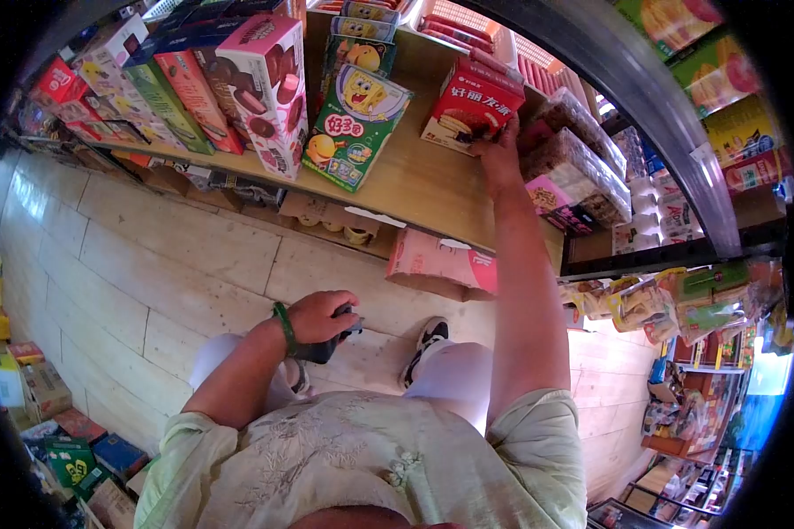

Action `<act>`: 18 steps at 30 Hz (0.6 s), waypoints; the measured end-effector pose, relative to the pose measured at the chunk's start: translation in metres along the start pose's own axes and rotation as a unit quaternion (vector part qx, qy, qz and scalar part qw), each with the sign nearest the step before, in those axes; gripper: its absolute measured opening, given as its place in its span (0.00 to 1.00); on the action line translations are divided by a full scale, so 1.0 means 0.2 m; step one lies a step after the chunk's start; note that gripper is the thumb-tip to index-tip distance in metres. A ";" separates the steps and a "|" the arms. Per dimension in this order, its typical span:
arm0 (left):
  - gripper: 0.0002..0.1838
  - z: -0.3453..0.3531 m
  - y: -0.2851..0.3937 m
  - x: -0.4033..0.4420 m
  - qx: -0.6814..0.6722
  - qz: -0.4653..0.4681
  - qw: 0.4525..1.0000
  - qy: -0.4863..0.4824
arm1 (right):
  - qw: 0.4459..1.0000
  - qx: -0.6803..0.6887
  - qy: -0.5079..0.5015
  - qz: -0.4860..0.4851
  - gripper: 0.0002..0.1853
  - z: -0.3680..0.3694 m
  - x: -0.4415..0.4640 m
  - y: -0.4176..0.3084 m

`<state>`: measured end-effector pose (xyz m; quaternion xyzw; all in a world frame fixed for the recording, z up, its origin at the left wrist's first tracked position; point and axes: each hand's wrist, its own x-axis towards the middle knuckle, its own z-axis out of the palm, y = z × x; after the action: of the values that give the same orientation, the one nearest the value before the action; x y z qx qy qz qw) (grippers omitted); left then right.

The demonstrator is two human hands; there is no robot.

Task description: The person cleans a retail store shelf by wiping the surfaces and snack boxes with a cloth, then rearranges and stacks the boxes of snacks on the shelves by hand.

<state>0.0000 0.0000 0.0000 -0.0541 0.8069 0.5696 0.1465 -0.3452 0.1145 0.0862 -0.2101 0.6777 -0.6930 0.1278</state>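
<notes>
My right hand [500, 157] reaches up onto the wooden shelf [415, 189], its fingers against the lower right corner of a red and white box [469, 104] with a picture of round cakes. Low over the floor, my left hand [325, 317], with a green band at the wrist, is closed around a dark handheld device [319, 346]. To the left of the red box stands a green box [355, 128] with a yellow cartoon figure. Clear-wrapped brown snack packs [578, 172] sit just right of my right hand.
A pink and white box [269, 97] and other upright boxes line the shelf's left part. Below its edge is a pink carton [441, 262]. Bagged snacks [653, 309] hang at the right under a dark metal frame. Boxes [71, 463] lie at the lower left.
</notes>
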 end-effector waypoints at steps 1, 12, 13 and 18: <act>0.19 0.00 0.01 0.00 0.008 -0.003 1.000 -0.005 | 1.000 -0.008 -0.009 -0.003 0.56 -0.01 0.02 0.02; 0.17 -0.01 0.02 -0.02 0.033 -0.048 0.997 -0.058 | 0.994 -0.095 -0.048 -0.027 0.50 -0.05 0.09 0.10; 0.17 0.01 -0.01 -0.02 0.048 -0.015 0.998 -0.040 | 0.995 -0.086 -0.051 -0.010 0.50 -0.05 0.10 0.09; 0.17 0.01 -0.01 -0.01 0.066 0.002 0.997 -0.040 | 0.995 -0.093 -0.040 -0.009 0.48 -0.08 0.15 0.11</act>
<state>0.0024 0.0002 -0.0021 -0.0200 0.8365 0.5169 0.1807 -0.3802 0.1134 0.0681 -0.2543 0.7314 -0.6196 0.1283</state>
